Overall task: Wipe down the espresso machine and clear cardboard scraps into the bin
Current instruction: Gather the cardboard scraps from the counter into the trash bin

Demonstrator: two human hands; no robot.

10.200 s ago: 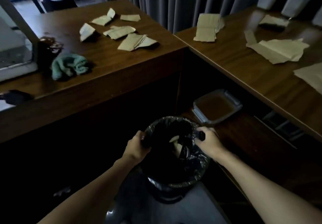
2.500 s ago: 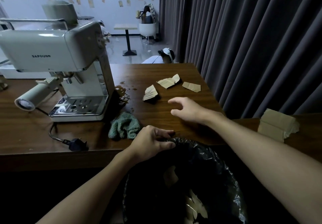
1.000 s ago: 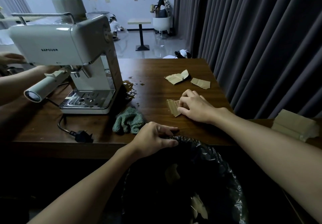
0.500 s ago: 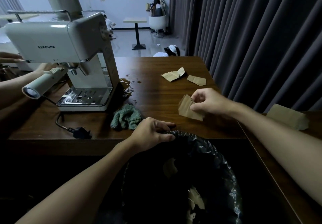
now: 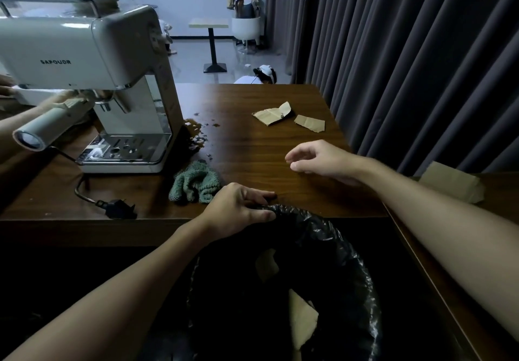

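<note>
The bin [image 5: 351,251] is cut off by the lower edge of the view. Its inside is so dark that we make out little beyond the crinkled black bag lining it. The espresso machine [image 5: 84,48] runs off the left edge. Another person's arm [image 5: 16,119] comes in there, partly hidden behind the machine's pale handle [image 5: 42,130]; we cannot tell what it is doing.

Inside the bin we see two pale cardboard pieces [image 5: 302,318], a large one low down and a smaller one above it. Our left hand [image 5: 238,209] has its grip clamped on the bin's rim at the edge of the counter [image 5: 252,150], thumb and fingers pinching the bag. Our right hand [image 5: 323,161] hovers over the counter with its grip apart, fingers loosely curled round nothing.

Two cardboard scraps [image 5: 272,113] lie side by side near the far right of the counter, well apart from the right hand. A crumpled green cloth [image 5: 195,182] lies just beside the left hand, and a dark spill [image 5: 193,133] spreads between it and the machine's base. The plug [image 5: 119,209] lies loose near the counter's front edge. A folded cardboard piece [image 5: 449,181] sits on the adjoining counter at right, in front of the dark curtain [image 5: 421,51].
</note>
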